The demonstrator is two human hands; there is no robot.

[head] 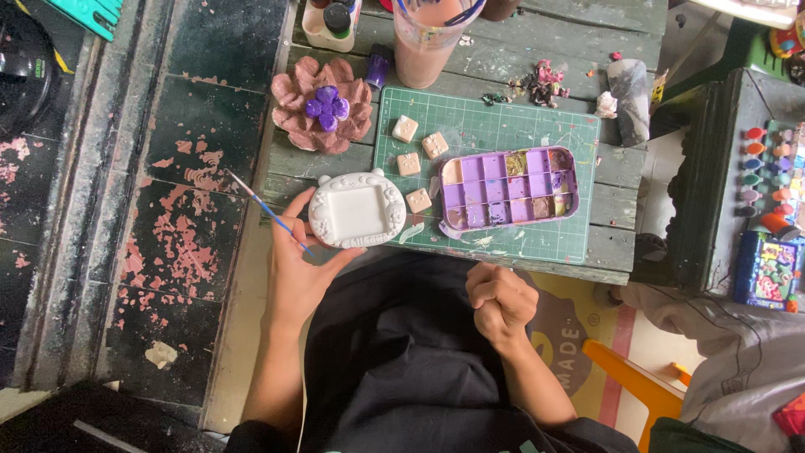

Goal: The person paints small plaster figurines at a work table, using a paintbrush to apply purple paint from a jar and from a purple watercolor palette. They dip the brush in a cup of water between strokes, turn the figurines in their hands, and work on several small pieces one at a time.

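My left hand (298, 260) grips a white plaster frame (356, 210) with a square hollow, holding it at the near left corner of the green cutting mat (503, 126). The same hand also pinches a thin blue-handled paintbrush (264, 205), which points up and left. My right hand (501, 302) is closed into a fist over my lap, just below the table edge, with nothing visible in it. A purple paint palette (510, 186) lies on the mat to the right of the frame. Several small square tan tiles (409, 164) lie between them.
A brown flower-shaped piece with a purple centre (323, 105) sits left of the mat. A cup of murky water (429, 42) stands behind, next to a small purple bottle (376, 69). Rows of paint pots (767, 172) fill the right side. An orange stool (637, 382) stands low right.
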